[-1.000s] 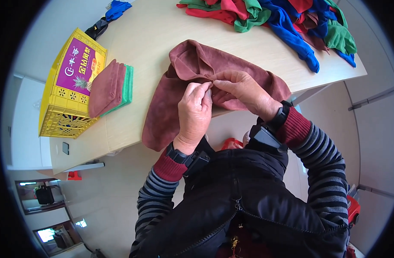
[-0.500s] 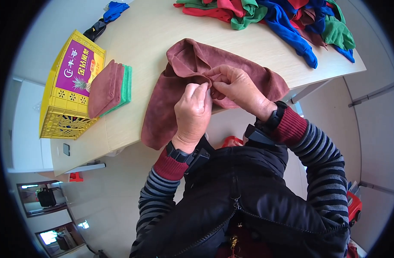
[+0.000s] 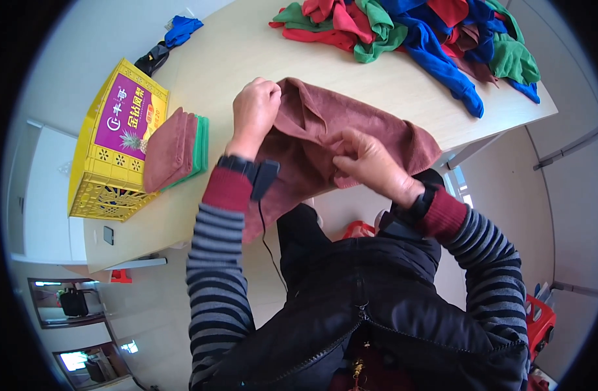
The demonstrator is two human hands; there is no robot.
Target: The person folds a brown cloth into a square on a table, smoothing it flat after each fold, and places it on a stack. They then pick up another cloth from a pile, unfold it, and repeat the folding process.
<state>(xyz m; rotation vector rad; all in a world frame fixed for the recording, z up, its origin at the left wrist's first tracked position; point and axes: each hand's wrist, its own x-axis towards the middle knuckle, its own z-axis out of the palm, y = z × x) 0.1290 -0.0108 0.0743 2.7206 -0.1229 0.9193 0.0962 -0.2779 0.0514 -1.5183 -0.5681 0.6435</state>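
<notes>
A reddish-brown towel lies loosely spread over the near edge of the table, part of it hanging down toward my lap. My left hand is closed on its far left edge, the fingertips pinching the cloth. At the towel's middle, my right hand pinches a fold between thumb and forefinger. The cloth between the two hands is creased and slightly raised. Left of the towel stands a stack of folded brown towels beside folded green towels.
A yellow plastic crate with a purple printed panel stands on the table's left, touching the folded stack. A heap of blue, red and green cloths covers the far right. A phone-like dark object lies near the left edge. A red stool stands at lower right.
My left hand has moved away from the right hand, up and left to the towel's far corner. The right hand has shifted slightly down and stays on the cloth.
</notes>
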